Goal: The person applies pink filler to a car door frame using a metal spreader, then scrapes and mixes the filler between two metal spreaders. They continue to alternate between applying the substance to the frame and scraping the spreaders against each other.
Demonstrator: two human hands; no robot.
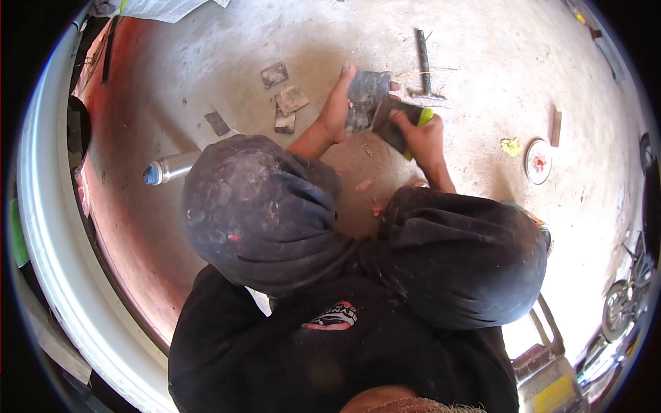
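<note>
My left hand (336,110) is closed around a dark, flat rectangular plate (367,100), its thumb upright along the near edge and fingertips showing past the far side. My right hand (425,141) grips a dark, wide-bladed scraper (391,131) with a yellow-green edge. The scraper's blade overlaps the lower right corner of the plate. Both hands are in front of my knees, over the concrete floor. Just beyond them lies a T-shaped tool (423,65) with a black handle. Small reddish scraps (363,185) are scattered below the hands.
Several worn square pieces (291,100) lie on the floor to the left. A spray can (171,167) with a blue top rests by my left knee. On the right are a round lid (538,162), a yellow-green lump (510,146) and a short strip (555,129). A white curved panel (51,206) borders the left.
</note>
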